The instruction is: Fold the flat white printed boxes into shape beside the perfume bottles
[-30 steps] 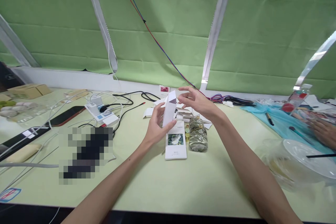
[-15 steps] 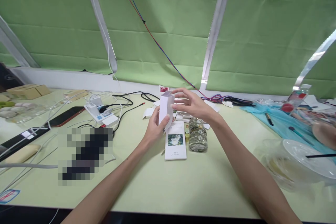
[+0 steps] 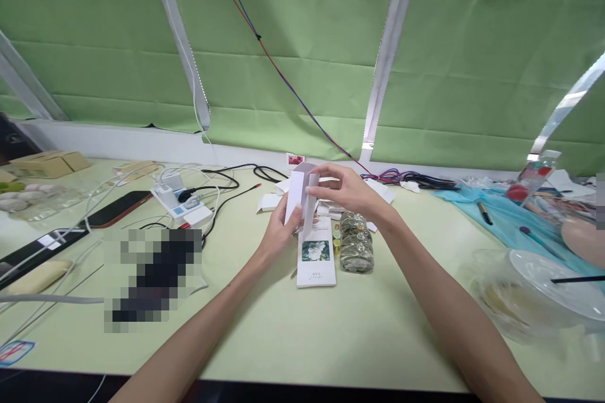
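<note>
A small white cardboard box (image 3: 295, 194) stands upright above the table, with my left hand (image 3: 278, 231) wrapped round its lower left side. My right hand (image 3: 350, 191) pinches the edge of a white side panel (image 3: 310, 209), which stands out from the box. Below the hands lies a flat white carton (image 3: 316, 272) printted with a white flower. To its right is a row of clear, round-edged glass containers (image 3: 357, 252). Small yellow-green round pieces (image 3: 336, 243) sit between the carton and the glass.
White paper pieces (image 3: 268, 203) lie behind the hands. On the left are a power strip (image 3: 191, 214), cables, and a dark phone (image 3: 120, 209). A lidded clear plastic tub (image 3: 553, 283) with a black straw and a blue plastic sheet (image 3: 501, 227) are on the right.
The side panel has swung away from the box, leaving a visible gap. My right fingers have closed onto its edge, while my left hand keeps hold of the box.
</note>
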